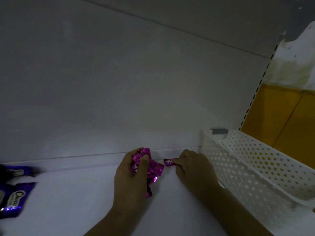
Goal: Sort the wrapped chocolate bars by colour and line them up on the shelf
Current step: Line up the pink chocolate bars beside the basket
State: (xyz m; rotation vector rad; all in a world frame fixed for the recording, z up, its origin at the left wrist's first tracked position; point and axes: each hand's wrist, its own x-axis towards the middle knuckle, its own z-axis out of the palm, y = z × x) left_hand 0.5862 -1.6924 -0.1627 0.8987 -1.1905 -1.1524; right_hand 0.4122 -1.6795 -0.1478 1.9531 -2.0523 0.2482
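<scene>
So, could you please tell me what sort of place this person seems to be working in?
Most likely a shop's display shelving: a white shelf with a slotted upright, purple chocolate bars lying at the left, and a perforated white basket on the right.

left grip (131,174): pink bars (153,167) | right grip (192,166): single bar (167,162) (blue bars (15,198) leftward)

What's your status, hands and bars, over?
Left hand grips bunch of pink bars. Right hand pinches single pink bar. White basket close right, blue bars far left.
</scene>
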